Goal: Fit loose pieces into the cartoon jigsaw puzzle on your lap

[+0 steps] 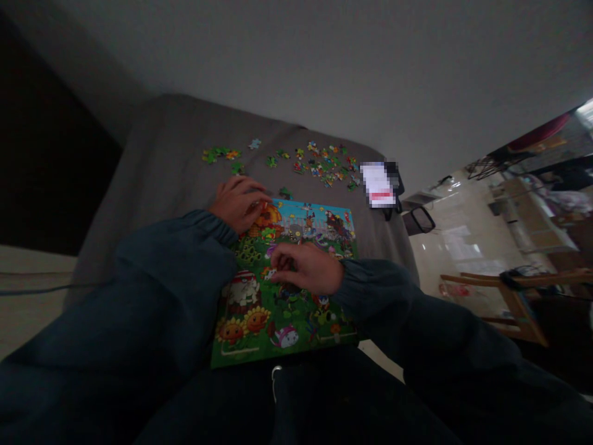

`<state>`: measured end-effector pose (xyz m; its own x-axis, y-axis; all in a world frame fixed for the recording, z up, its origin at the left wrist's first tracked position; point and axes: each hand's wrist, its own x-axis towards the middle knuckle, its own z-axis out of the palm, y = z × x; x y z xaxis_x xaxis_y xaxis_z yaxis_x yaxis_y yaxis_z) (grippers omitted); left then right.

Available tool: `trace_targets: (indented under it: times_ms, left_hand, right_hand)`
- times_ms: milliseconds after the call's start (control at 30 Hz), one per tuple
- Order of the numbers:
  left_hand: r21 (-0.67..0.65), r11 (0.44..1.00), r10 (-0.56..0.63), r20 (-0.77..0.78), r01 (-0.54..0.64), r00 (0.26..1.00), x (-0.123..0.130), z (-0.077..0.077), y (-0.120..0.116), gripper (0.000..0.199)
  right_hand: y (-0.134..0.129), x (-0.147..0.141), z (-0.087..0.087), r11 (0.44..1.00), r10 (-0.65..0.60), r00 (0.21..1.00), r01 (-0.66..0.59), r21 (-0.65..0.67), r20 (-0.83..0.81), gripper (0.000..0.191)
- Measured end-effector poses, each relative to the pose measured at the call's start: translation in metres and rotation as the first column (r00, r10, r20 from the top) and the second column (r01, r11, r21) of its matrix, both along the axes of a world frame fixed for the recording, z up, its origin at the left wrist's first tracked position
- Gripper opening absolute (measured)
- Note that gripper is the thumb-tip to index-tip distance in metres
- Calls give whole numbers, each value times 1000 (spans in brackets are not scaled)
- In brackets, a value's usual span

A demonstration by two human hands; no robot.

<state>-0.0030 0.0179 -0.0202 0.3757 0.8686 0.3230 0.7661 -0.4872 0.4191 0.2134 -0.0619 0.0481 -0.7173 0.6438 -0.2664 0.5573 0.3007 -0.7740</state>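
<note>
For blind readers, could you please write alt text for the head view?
A person's left hand is at the far left corner of a cartoon-printed board, the right hand over its middle; jigsaw pieces lie beyond on grey cloth.

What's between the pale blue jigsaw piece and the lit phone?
In the head view, a scattering of small loose jigsaw pieces, many partly green, lies between them on the gray cloth.

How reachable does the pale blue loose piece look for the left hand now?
Probably yes: the left hand is by the far left corner of the puzzle board, and the pale blue piece lies beyond on grey cloth, with only some green near the way.
</note>
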Motion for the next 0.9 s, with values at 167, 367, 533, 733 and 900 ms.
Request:
trace_targets:
  times_ms: [167, 367, 533, 733, 900]
  left_hand:
    - [-12, 1000, -12, -10, 12, 1000, -1, 2, -1, 29]
    - [-19, 1000, -14, -3, 14, 1000, -1, 2, -1, 27]
    - [-22, 999, -27, -4, 27, 1000, -2, 0, 1, 27]
    - [-6, 1000, -11, 7, 11, 1000, -1, 1, 0, 27]
    - [-11, 1000, -6, 6, 6, 1000, 1, 3, -1, 27]
  right_hand:
    - [-7, -8, -14, 997, 48, 998, -50, 51, 51, 16]
    - [-8, -7, -19, 981, 65, 988, -88, 172, 137, 17]
    - [-1, -8, -19, 989, 39, 991, -56, 138, 124, 14]
    - [3, -9, -20, 984, 49, 993, -66, 168, 108, 13]
    - [-3, -8, -21, 969, 96, 987, -122, 217, 128, 12]
